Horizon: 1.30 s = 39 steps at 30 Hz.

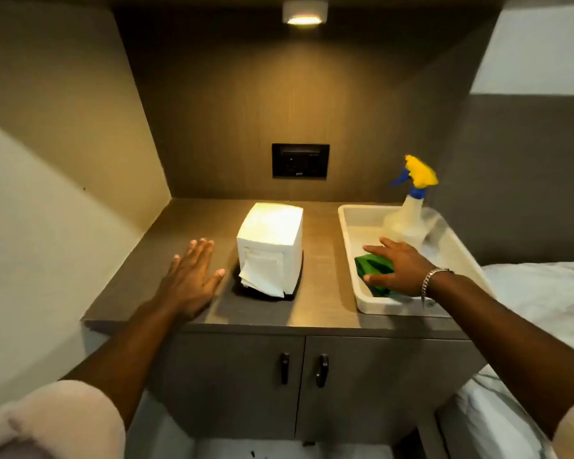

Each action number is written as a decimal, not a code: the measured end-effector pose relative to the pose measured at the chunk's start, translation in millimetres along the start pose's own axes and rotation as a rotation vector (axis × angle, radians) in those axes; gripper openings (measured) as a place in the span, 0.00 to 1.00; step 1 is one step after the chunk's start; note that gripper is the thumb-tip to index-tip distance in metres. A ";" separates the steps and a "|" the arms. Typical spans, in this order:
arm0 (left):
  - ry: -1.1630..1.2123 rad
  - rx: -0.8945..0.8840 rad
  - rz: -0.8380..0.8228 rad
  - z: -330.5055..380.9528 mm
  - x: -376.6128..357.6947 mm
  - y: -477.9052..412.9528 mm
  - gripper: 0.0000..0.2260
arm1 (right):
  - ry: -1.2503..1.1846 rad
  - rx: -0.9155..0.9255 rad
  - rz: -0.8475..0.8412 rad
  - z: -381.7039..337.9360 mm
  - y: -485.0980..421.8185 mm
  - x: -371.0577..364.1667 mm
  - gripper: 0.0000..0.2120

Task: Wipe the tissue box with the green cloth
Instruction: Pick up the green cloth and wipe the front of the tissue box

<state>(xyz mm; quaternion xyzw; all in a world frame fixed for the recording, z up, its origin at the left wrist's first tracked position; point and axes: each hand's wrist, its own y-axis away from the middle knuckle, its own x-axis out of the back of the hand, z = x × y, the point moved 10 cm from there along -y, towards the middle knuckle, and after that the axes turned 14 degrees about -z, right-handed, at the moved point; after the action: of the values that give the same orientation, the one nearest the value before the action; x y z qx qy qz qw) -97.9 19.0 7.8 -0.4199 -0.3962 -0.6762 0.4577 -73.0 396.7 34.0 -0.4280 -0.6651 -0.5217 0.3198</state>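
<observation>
**Hands at counter, cloth in tray**

Grey cabinet [299,385], two dark handles, carried a brown counter [193,223] in a lit niche. Left hand [189,279] lay flat, fingers spread, beside the tissue box [270,246]: white, upright, tissue hanging out. Right hand [398,265] splayed over the green cloth [373,268] in the white tray [348,226]; grip undetermined. Spray bottle [408,210] behind; wall socket [300,160] farthest.

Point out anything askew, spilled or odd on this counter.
Nothing is spilled or damaged. The one untidy thing: a tissue hangs crumpled out of the tissue box front, drooping to its dark base. The spray bottle stands upright in the white tray.
</observation>
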 end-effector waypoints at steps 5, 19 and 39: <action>-0.172 0.132 -0.150 -28.2 -37.4 -14.4 0.33 | -0.036 -0.060 -0.166 11.2 -19.1 -21.9 0.41; -0.194 0.127 -0.122 -33.3 -42.4 -8.5 0.39 | 0.004 -0.020 0.120 4.4 -4.6 21.1 0.23; 0.286 -0.487 -0.678 87.4 55.5 -81.4 0.57 | -0.246 0.512 0.086 -196.9 16.2 52.3 0.29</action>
<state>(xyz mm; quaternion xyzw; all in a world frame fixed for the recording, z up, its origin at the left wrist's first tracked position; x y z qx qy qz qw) -170.1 105.3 76.3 -0.2638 -0.2733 -0.9131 0.1479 -84.9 220.0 135.9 -0.4211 -0.7904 -0.2669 0.3560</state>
